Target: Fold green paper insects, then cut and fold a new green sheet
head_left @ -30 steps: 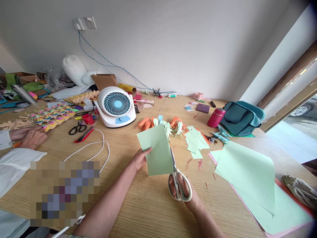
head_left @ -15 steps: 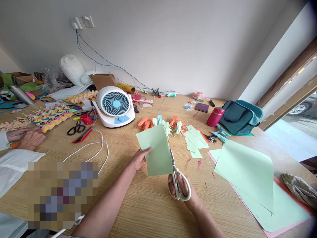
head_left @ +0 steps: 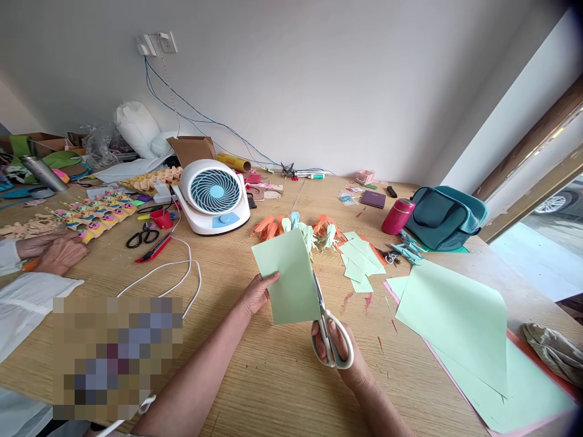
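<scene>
Green paper (head_left: pixel 291 279) pinched by fingers of left hand (head_left: pixel 255 295), scissors (head_left: pixel 326 328) gripped by right hand (head_left: pixel 342 359), blades at its edge.

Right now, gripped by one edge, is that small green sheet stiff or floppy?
Probably fairly stiff: the green sheet stands flat with the left hand pinching only one edge. Likely light and thin: the scissors in the right hand bite its edge.

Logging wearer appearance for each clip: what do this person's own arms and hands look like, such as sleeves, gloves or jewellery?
The left hand and right hand are bare, with no gloves, and no ring, watch or bracelet shows. Both forearms are uncovered down to the lower frame edge, with no sleeve visible on them.
</scene>
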The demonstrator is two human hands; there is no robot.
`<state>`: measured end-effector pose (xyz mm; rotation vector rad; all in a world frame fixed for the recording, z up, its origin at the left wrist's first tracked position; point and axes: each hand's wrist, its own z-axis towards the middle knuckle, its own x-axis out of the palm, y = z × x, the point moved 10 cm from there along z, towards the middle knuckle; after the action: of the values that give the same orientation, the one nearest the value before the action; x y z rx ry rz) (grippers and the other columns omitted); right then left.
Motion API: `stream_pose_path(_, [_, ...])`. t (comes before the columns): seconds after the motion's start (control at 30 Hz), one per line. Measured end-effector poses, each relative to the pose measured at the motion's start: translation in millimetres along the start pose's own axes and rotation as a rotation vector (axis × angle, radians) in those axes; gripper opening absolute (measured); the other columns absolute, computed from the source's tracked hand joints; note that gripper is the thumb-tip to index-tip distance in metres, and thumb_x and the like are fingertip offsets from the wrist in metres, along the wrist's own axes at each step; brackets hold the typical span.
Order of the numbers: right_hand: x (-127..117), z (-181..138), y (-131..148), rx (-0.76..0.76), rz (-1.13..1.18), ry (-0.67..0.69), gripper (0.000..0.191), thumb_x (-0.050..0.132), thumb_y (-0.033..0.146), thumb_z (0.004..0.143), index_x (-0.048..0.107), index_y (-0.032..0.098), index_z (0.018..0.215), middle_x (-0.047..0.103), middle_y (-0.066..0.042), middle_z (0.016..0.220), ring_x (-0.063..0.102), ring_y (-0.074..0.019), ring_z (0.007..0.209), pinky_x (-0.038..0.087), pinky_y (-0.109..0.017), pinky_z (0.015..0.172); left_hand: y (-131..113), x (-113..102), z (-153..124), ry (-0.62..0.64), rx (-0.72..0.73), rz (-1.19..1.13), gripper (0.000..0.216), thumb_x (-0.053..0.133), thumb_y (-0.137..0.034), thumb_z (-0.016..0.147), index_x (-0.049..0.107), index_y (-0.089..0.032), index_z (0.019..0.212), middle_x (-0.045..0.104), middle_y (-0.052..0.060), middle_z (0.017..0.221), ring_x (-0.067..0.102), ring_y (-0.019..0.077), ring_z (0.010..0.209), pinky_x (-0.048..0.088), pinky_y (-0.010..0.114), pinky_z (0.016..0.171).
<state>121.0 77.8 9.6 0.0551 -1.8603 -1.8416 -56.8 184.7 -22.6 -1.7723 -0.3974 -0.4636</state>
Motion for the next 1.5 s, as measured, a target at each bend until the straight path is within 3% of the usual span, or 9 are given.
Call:
stream_pose_path(0.67, [-5.7,0.7,-4.9,0.021,0.004,-0.038,0.048,0.047,0.059,0.093,0.064,0.015,0.086,0.048,0.002,0.050,0.040,-0.0084,0.042,0.030,-0.021,0.041,0.3,-0.3,1.3,0.005,0.010,-0.003,0.046,0.086,-0.033,0.063,0.072,-0.015,0.103,0.074,0.010,0.110,0.067,0.0286,0.106,0.052,0.036,0.087])
stream_pose_path(1.0, [-9.6,2.1,-10.1,0.088,0.030,-0.078,0.056,0.052,0.067,0.086,0.068,0.014,0.083,0.060,-0.003,0.057,0.044,-0.0071,0.040,0.030,-0.020,0.040,-5.4,-0.8,0.6,-0.002,0.070,0.040,0.051,0.086,-0.037,0.062,0.071,-0.014,0.105,0.074,0.011,0.109,0.066,0.0286,0.105,0.050,0.037,0.090])
stream_pose_path(1.23, [-12.1,2.1,-9.1,0.094,-0.008,-0.078,0.056,0.051,0.067,0.086,0.070,0.015,0.087,0.055,-0.001,0.049,0.042,-0.0099,0.040,0.029,-0.023,0.039,-12.4,0.0,-0.4,-0.033,0.128,0.107,0.050,0.086,-0.041,0.061,0.073,-0.015,0.101,0.073,0.011,0.110,0.065,0.0296,0.109,0.048,0.037,0.093])
stream_pose_path(1.5, [-13.3,1.9,-4.6,0.090,-0.028,-0.092,0.054,0.049,0.066,0.088,0.072,0.017,0.088,0.054,-0.001,0.050,0.040,-0.0101,0.041,0.030,-0.024,0.042,-5.8,6.0,-1.9,0.011,0.060,0.062,0.049,0.086,-0.038,0.061,0.072,-0.016,0.102,0.074,0.010,0.107,0.066,0.0289,0.107,0.049,0.037,0.091])
